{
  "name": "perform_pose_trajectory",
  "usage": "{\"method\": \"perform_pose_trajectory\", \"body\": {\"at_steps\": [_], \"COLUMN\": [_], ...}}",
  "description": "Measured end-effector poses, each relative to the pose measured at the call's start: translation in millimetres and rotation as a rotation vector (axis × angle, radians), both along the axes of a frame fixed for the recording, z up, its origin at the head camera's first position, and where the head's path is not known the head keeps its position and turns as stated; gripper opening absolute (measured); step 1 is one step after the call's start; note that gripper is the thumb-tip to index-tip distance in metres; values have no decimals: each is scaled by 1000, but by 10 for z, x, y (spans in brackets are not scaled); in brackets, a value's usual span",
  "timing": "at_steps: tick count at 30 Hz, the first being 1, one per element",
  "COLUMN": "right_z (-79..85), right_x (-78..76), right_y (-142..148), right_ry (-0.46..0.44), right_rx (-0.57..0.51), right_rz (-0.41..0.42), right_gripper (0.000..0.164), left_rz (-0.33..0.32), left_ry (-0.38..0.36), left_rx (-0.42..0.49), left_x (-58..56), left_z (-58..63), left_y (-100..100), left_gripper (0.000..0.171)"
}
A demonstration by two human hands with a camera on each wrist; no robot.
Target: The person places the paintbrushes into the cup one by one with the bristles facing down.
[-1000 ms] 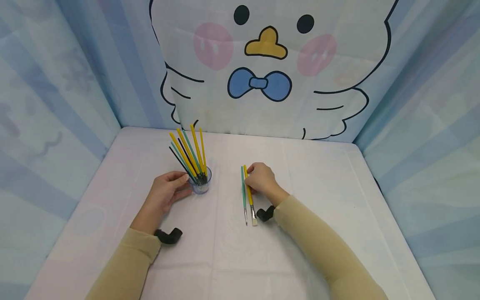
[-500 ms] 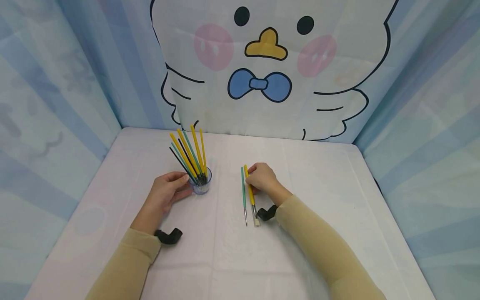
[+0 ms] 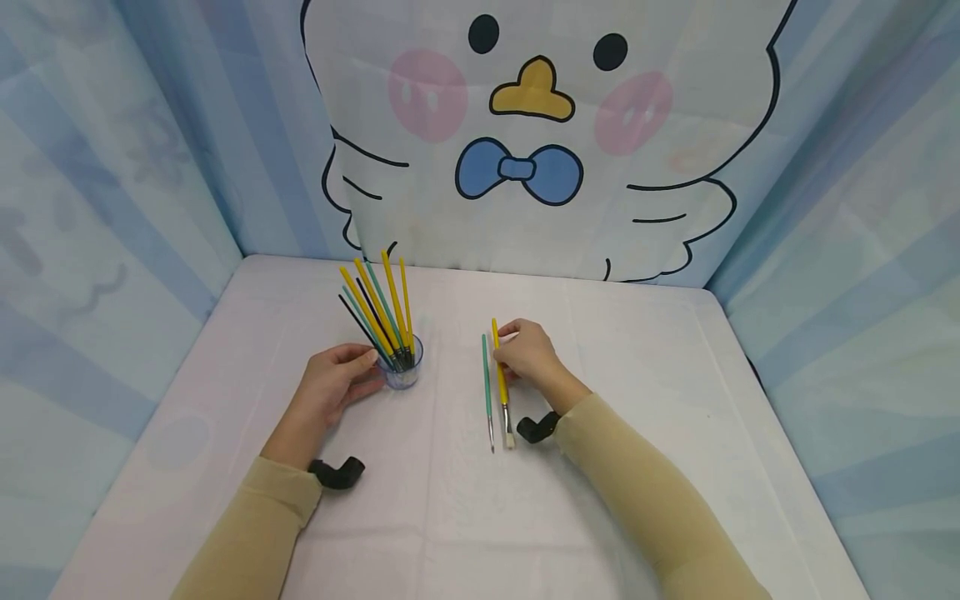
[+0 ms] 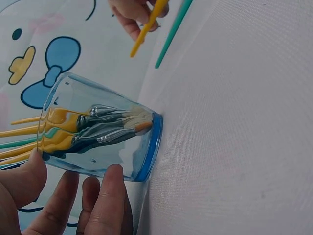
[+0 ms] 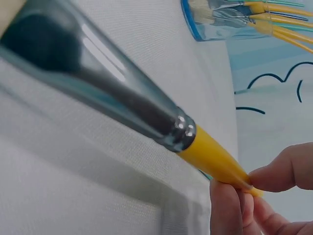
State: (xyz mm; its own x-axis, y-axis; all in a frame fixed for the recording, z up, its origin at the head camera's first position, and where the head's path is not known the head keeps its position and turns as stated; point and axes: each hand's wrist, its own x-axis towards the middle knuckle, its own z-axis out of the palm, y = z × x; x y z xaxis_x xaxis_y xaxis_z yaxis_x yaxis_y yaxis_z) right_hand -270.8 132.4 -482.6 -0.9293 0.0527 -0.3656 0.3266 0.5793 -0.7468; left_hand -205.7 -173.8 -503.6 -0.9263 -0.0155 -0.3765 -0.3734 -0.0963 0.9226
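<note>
My right hand (image 3: 527, 352) pinches a yellow flat paintbrush (image 3: 501, 379) by its handle. The brush points bristles toward me; in the right wrist view its metal ferrule (image 5: 112, 73) looms large, thumb and fingers on the yellow handle (image 5: 215, 156). Just left of it a thin teal paintbrush (image 3: 487, 392) lies on the table. My left hand (image 3: 337, 383) is at the left side of a clear cup (image 3: 402, 377), fingers fairly straight, fingertips (image 4: 114, 178) at its wall and the thumb near the rim. Several yellow, teal and black paintbrushes (image 4: 58, 134) stand bristles down inside the cup.
A white cloth covers the table (image 3: 637, 367). Behind it hangs a curtain (image 3: 517, 225) printed with a cartoon bird, and striped blue curtains (image 3: 862, 333) flank both sides. Black wrist mounts (image 3: 337, 472) jut from both sleeves.
My right hand has shifted slightly right and away from me with the yellow paintbrush, which now reaches farther back than the teal one. The left hand and cup have stayed put.
</note>
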Motion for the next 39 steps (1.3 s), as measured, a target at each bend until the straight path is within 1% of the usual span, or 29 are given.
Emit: {"method": "perform_pose_trajectory", "body": {"at_steps": [8, 16, 30, 39], "right_z": [44, 143, 270, 371], "right_x": [26, 74, 121, 167], "right_y": [-19, -85, -215, -311], "right_ry": [113, 199, 335, 436], "right_rx": [-70, -178, -369, -473], "right_rz": [9, 20, -44, -31], "right_gripper": [42, 43, 44, 43], "left_rz": [3, 6, 2, 1], "left_ry": [-6, -4, 0, 0], "left_rx": [9, 3, 9, 7], "left_x": [-11, -8, -6, -8], "left_z": [-9, -5, -2, -12], "left_y": [-11, -4, -12, -14], "left_gripper": [44, 45, 42, 43]}}
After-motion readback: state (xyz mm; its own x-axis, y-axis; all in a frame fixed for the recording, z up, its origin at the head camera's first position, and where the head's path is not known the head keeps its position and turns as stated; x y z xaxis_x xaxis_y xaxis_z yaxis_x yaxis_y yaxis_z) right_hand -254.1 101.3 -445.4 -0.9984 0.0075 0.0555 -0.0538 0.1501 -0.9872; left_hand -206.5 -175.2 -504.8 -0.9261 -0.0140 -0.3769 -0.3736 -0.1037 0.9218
